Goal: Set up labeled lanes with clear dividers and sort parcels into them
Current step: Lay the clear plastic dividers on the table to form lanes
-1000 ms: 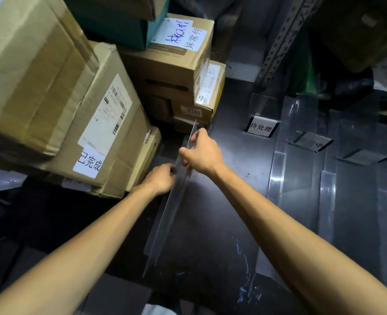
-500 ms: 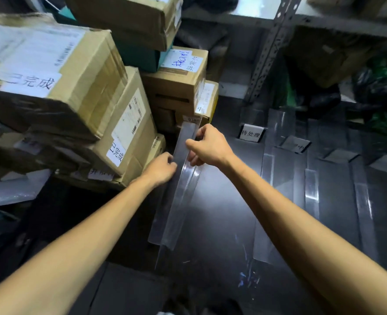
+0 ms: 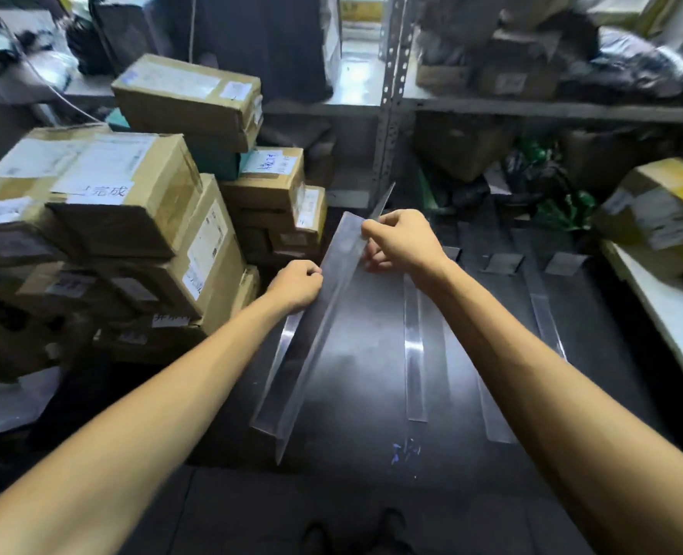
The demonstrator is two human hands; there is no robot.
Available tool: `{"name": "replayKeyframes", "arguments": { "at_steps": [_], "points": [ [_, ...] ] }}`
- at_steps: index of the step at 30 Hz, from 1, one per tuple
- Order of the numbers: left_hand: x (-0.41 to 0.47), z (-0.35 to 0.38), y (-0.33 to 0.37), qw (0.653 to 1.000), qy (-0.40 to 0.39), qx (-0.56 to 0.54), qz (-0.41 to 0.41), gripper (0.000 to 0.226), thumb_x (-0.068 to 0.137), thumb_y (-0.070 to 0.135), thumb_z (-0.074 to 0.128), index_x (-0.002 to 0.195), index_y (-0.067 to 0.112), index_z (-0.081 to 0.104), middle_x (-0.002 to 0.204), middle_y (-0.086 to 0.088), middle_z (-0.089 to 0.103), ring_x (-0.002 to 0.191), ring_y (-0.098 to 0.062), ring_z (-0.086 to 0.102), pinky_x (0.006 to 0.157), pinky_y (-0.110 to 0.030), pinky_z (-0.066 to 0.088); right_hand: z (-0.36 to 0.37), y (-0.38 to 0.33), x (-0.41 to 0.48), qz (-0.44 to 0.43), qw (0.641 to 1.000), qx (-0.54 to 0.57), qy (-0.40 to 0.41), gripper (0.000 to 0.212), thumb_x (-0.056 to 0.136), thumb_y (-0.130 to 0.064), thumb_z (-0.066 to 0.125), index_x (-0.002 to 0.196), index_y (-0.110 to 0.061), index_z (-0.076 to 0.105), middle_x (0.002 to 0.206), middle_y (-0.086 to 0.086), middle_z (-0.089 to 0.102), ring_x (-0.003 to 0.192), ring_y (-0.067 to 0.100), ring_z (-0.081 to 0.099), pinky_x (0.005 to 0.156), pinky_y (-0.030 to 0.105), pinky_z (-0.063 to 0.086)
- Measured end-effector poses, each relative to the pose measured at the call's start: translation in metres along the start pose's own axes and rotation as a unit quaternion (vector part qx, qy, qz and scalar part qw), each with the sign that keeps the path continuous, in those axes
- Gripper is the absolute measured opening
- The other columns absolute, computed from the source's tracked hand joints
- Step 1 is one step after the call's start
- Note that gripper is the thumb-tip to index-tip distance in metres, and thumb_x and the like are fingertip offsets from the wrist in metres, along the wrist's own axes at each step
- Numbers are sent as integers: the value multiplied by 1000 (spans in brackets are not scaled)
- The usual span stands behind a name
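Note:
A long clear plastic divider (image 3: 315, 334) lies slanted at the left edge of a dark mat (image 3: 363, 378). My left hand (image 3: 296, 283) grips its left side partway along. My right hand (image 3: 402, 240) pinches its far upper edge. More clear dividers (image 3: 415, 354) lie in parallel strips on the mat to the right. Small label cards (image 3: 500, 263) stand at the far ends of the lanes. A stack of cardboard parcels (image 3: 139, 234) with white labels sits directly left of the held divider.
A metal shelf upright (image 3: 389, 98) rises behind the mat, with boxes and dark bags (image 3: 540, 74) on the shelves. A yellow-taped box (image 3: 656, 214) rests on a white surface (image 3: 668, 314) at right. My shoes (image 3: 351, 534) show at the bottom edge.
My view has lifted and pulled back, showing the shelves and more parcels. The divider has tipped from nearly upright toward lying flatter, and both hands still hold it.

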State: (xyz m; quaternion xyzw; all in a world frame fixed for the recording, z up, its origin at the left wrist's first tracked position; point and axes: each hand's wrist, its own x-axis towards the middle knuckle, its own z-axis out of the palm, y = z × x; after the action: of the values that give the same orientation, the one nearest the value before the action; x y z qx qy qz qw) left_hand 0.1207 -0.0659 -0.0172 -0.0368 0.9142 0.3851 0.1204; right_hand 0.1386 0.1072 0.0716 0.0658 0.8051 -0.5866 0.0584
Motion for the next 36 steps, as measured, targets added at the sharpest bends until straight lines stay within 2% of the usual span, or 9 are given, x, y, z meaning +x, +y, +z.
{"name": "replayKeyframes", "arguments": {
  "at_steps": [3,5,9,13,16,21,29,33,36],
  "points": [
    [-7,32,33,999,-40,-16,12,22,85,6,43,72,13,59,75,-10,58,73,-29,55,67,-38,51,-39,15,-14,-2,999,-18,33,17,84,-15,55,78,-3,66,56,8,62,45,16,61,46,23,51],
    [-12,54,53,999,-39,-18,21,21,81,6,40,68,13,55,69,-12,52,66,-28,49,63,-45,54,-63,27,-22,8,998,-26,51,19,86,-25,59,90,-7,61,64,4,63,51,16,63,47,26,54],
    [-20,115,109,997,-51,-44,26,21,77,10,38,71,16,56,70,-11,58,63,-28,56,69,-47,59,-135,64,-40,11,998,-24,59,23,86,-20,56,108,-13,57,84,7,65,55,18,70,49,31,58],
    [-23,175,158,992,-81,-92,27,19,83,8,38,75,14,54,70,-8,57,56,-24,56,49,-34,53,-210,99,-49,2,989,-108,102,37,85,-13,49,119,-13,62,80,4,70,53,21,72,62,41,64],
    [-25,212,195,987,-83,-138,27,17,88,13,41,93,20,55,80,-6,60,63,-24,54,53,-30,48,-263,116,-54,2,984,-140,112,46,87,-13,49,132,-17,59,81,-2,69,51,20,72,64,41,64],
    [-21,259,255,983,-75,-147,74,25,91,16,44,113,17,55,94,-2,60,71,-20,58,58,-33,50,-339,132,-47,24,980,-164,114,49,85,-13,46,133,-13,56,70,5,70,51,22,71,63,41,62],
    [30,321,323,984,-88,-98,118,22,90,18,45,105,18,61,94,-3,64,93,-28,65,83,-45,56,-414,159,1,42,973,-186,133,41,86,-12,49,125,-15,61,76,4,70,49,21,71,56,41,63],
    [68,351,354,981,-101,-119,114,24,92,13,42,106,15,61,91,-4,62,87,-25,64,77,-41,56,-450,162,30,53,959,-232,155,36,87,-14,48,119,-20,61,71,1,71,52,18,71,72,42,63],
    [92,374,377,977,-119,-153,92,26,93,11,41,108,13,63,83,0,64,76,-17,64,61,-31,54,-478,164,54,64,948,-263,166,30,85,-16,47,111,-19,63,86,9,74,75,31,74,84,49,59]
  ]
}}
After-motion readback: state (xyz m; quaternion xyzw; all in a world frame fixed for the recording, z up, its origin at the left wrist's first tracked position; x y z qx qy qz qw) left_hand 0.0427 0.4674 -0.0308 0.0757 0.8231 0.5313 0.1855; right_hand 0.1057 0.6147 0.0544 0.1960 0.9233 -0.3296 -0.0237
